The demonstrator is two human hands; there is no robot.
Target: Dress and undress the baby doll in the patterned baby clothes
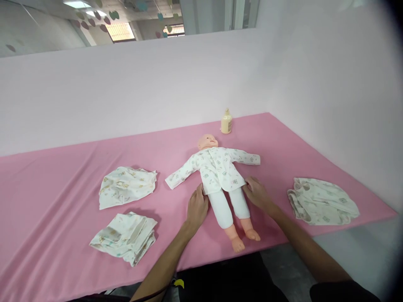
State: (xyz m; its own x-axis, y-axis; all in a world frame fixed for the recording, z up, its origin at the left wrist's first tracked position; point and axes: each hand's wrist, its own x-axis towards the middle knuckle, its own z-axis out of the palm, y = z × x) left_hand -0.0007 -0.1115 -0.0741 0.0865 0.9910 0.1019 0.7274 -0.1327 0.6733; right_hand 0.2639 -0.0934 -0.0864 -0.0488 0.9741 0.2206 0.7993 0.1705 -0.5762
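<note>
A baby doll [208, 141] lies on its back with its head toward the wall. It wears a white long-sleeved baby jacket [214, 167] with a small print, and white cloth covers its legs down to the lower shins. Both sleeves are spread outward and reach past where any doll hands would show. My left hand [197, 206] is closed at the jacket's left lower corner, beside the doll's hip. On the opposite side, my right hand [257, 193] pinches the right lower corner of the hem. The doll's bare feet point toward me.
A pink cloth [78, 159] covers the table. Two folded printed garments, one farther [127, 186] and one nearer [126, 237], lie at left. Another folded garment [323, 201] is at right by the edge. A cream pump bottle [226, 122] stands behind the doll's head.
</note>
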